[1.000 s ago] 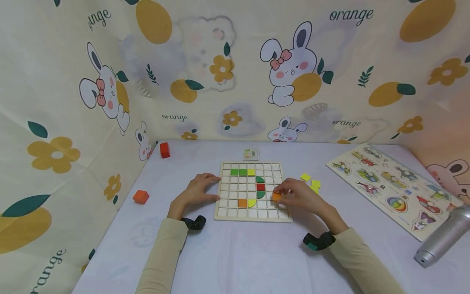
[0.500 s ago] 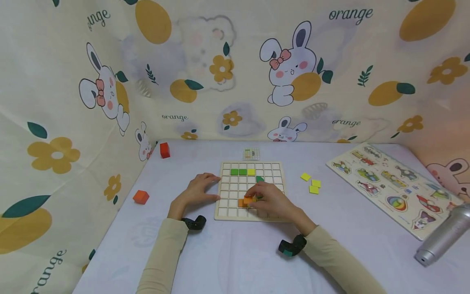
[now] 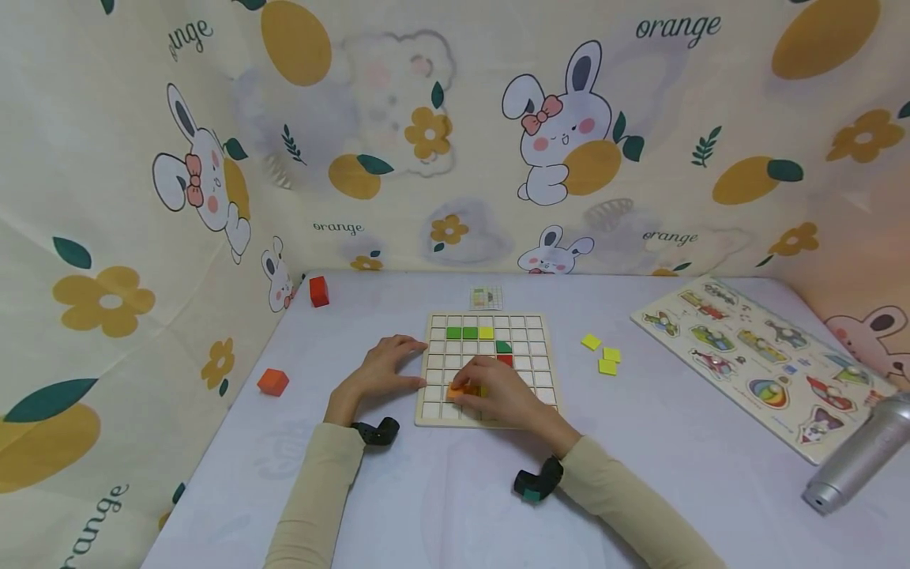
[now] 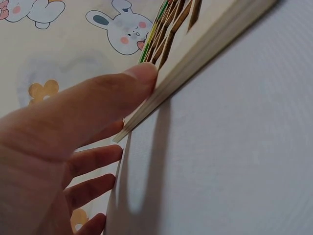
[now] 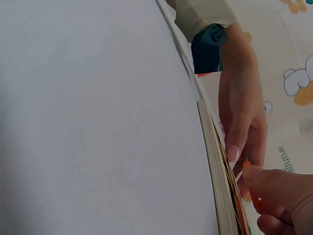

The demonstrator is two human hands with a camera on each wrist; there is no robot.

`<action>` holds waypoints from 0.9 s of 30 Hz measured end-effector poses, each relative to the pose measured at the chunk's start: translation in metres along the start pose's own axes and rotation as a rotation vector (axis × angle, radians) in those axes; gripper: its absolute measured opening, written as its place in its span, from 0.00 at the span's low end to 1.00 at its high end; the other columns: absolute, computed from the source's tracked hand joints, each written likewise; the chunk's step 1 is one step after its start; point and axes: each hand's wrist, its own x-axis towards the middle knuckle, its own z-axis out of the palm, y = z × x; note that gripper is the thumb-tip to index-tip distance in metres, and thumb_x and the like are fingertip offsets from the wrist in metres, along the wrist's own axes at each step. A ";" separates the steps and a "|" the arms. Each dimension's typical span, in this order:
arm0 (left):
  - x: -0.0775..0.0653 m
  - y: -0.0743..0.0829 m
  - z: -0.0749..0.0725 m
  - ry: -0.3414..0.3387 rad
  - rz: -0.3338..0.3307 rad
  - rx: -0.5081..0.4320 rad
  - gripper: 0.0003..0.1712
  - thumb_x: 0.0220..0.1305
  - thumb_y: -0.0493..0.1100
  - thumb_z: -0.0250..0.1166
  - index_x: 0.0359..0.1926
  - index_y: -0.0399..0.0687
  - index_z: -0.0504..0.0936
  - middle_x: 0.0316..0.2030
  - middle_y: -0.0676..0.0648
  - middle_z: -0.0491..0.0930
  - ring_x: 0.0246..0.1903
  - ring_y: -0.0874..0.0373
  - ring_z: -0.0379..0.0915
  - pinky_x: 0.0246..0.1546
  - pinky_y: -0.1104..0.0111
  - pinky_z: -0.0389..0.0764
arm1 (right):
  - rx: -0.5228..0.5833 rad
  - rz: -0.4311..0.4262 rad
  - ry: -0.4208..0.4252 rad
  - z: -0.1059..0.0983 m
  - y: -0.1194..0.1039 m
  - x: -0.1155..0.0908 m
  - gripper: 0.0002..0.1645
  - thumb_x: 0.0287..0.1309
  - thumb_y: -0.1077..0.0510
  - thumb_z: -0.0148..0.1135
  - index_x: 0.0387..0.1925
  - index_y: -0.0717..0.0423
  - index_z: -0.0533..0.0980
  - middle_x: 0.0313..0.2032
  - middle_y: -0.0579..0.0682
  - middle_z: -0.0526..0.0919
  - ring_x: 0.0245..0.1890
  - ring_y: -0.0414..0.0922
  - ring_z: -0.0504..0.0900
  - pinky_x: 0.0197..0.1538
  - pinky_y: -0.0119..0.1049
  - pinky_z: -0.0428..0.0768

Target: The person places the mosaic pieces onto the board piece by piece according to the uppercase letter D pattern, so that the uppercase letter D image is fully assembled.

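Observation:
In the head view a wooden grid board [image 3: 490, 427] lies mid-table, with green, yellow, red and orange tiles in some of its squares. My right hand [image 3: 501, 393] pinches an orange square tile [image 3: 453, 393] over the lower left squares, beside another orange tile that the fingers partly cover. The right wrist view shows this orange tile [image 5: 251, 183] between thumb and finger, tilted on edge. Along the board's left edge rests my left hand [image 3: 381, 368]. Its thumb [image 4: 142, 76] touches the wooden side in the left wrist view, with the fingers spread.
Several loose yellow tiles [image 3: 607, 367] lie right of the board. A small printed pattern card [image 3: 486, 298] sits behind it. Red [image 3: 319, 291] and orange-red [image 3: 273, 382] blocks stand at left. A picture puzzle board [image 3: 753, 356] and a silver cylinder [image 3: 856, 458] occupy the right.
My right hand has carried the orange tile leftward across the board, from its right side to the lower left squares. The left hand stays at the board's edge.

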 end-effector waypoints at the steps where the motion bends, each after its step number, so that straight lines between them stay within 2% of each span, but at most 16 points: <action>1: 0.000 0.000 0.000 0.000 -0.002 -0.002 0.38 0.52 0.57 0.68 0.63 0.55 0.69 0.61 0.46 0.65 0.63 0.48 0.56 0.62 0.47 0.56 | 0.007 0.002 0.000 0.001 0.000 0.000 0.09 0.51 0.52 0.69 0.37 0.47 0.82 0.37 0.38 0.78 0.38 0.34 0.73 0.42 0.30 0.75; 10: 0.000 0.000 0.001 -0.006 -0.018 0.003 0.38 0.52 0.58 0.68 0.64 0.56 0.68 0.62 0.47 0.64 0.63 0.49 0.55 0.63 0.48 0.56 | 0.020 0.026 -0.017 0.007 0.001 0.003 0.09 0.50 0.53 0.69 0.36 0.47 0.83 0.36 0.38 0.79 0.38 0.34 0.74 0.41 0.29 0.75; 17: 0.000 -0.001 0.001 -0.005 -0.028 -0.008 0.38 0.52 0.58 0.68 0.63 0.56 0.69 0.62 0.47 0.65 0.63 0.49 0.55 0.63 0.48 0.55 | 0.020 0.001 0.000 0.010 0.002 0.004 0.09 0.50 0.53 0.69 0.35 0.48 0.85 0.36 0.39 0.80 0.39 0.35 0.73 0.41 0.29 0.75; 27: 0.000 0.000 0.001 -0.011 -0.037 -0.011 0.38 0.52 0.57 0.68 0.64 0.57 0.69 0.62 0.48 0.64 0.64 0.50 0.54 0.64 0.48 0.54 | -0.025 0.013 0.032 0.013 0.001 0.005 0.07 0.50 0.53 0.69 0.33 0.46 0.84 0.36 0.40 0.77 0.39 0.36 0.71 0.40 0.29 0.73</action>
